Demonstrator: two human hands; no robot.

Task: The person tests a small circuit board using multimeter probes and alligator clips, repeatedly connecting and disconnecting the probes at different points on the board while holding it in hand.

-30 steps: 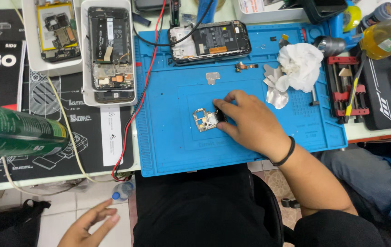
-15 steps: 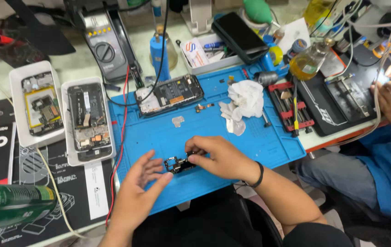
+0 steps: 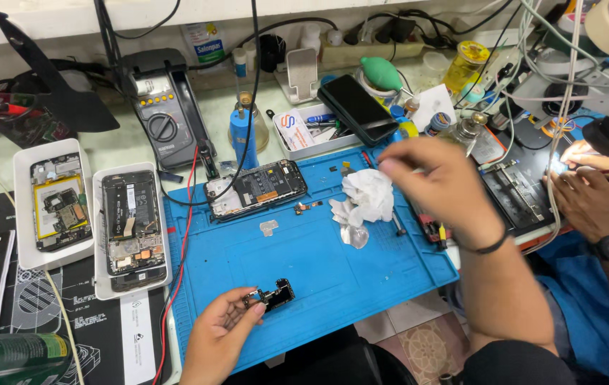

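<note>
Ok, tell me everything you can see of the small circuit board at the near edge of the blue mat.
The small circuit board is a dark, irregular piece with metal shields and a bit of orange on top. It lies roughly flat, slightly angled, at the near edge of the blue mat. The left hand pinches its left end with the fingertips; the right hand is raised well away from it.

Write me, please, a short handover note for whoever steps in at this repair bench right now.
Left hand: pinching a small circuit board at the near edge of the blue mat.
Right hand: raised over the mat's right side, blurred, apparently holding nothing, beside the crumpled white tissue.
Opened phone lies at the mat's far edge; two more opened phones in white trays sit left of it.
Done: board is out of a phone.
Left: nothing refitted; loose parts remain on the mat.
A co-worker's hands are at work on the right.
</note>
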